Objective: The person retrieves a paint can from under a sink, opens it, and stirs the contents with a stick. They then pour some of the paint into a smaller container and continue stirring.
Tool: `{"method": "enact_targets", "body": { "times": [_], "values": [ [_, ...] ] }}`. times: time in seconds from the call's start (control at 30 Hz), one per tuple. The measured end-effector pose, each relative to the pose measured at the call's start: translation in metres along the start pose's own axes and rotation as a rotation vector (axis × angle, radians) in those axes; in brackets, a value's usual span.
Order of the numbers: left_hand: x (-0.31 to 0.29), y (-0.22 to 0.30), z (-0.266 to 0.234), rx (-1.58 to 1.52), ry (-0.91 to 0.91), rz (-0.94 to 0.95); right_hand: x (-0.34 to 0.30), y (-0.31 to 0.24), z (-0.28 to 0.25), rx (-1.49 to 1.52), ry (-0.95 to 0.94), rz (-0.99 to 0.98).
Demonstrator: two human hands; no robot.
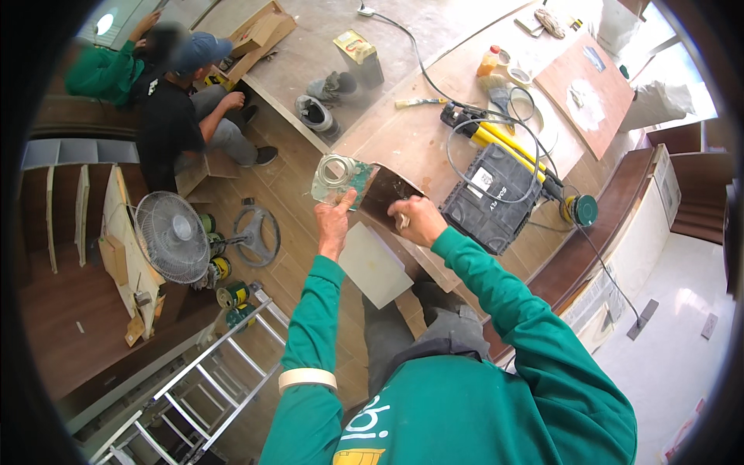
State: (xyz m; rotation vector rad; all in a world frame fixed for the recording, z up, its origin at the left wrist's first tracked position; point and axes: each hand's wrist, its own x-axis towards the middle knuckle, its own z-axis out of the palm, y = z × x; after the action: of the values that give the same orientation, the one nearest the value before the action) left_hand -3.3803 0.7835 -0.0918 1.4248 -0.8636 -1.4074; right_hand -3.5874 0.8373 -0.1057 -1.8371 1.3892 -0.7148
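Note:
My left hand (pixel 333 223) grips the near edge of a flat, green-tinted piece (pixel 363 177), thumb on top. On that piece lies a round, pale ring (pixel 335 170) that looks like a roll of clear tape. My right hand (pixel 422 220) is closed, its fingers pinching a small pale thing (pixel 403 222) too small to name. Between both hands is a dark brown, glossy surface (pixel 387 191) at the workbench's near edge. Below them a pale rectangular board (pixel 377 265) stands tilted in front of my legs.
On the wooden workbench (pixel 387 139) lie a black tool case (pixel 490 203), a yellow-black long tool (pixel 508 147), cables and brushes. Two people (pixel 174 101) are at the far left. A standing fan (pixel 172 236), paint cans and an aluminium ladder (pixel 198 380) are left of me.

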Motion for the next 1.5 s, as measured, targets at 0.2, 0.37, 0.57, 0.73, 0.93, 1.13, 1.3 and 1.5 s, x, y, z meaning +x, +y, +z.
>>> {"method": "enact_targets", "body": {
  "times": [0.2,0.37,0.57,0.73,0.93,1.13,1.3,1.5],
  "values": [
    [0.005,0.000,0.004,0.121,-0.105,-0.066,0.016,0.008,0.007,0.092,0.131,-0.128],
    [-0.001,0.000,0.012,0.071,0.012,0.046,-0.014,-0.005,0.019,-0.026,0.179,0.035],
    [0.000,0.003,0.012,0.028,0.021,-0.002,0.019,-0.006,0.005,0.025,0.280,0.003],
    [-0.002,0.003,0.011,0.058,0.049,-0.018,-0.001,0.009,0.020,-0.108,0.217,0.041],
    [-0.001,0.003,0.017,0.174,-0.028,0.043,0.013,-0.011,0.008,-0.004,0.313,0.016],
    [-0.003,0.002,0.017,0.055,0.016,0.071,-0.011,-0.001,0.011,-0.050,0.145,0.088],
    [-0.007,0.000,0.023,0.172,0.003,0.051,0.028,0.001,0.004,0.028,0.544,0.057],
    [-0.004,-0.001,0.018,0.098,0.001,0.034,0.004,0.002,0.029,0.126,0.250,0.112]
  ]
}}
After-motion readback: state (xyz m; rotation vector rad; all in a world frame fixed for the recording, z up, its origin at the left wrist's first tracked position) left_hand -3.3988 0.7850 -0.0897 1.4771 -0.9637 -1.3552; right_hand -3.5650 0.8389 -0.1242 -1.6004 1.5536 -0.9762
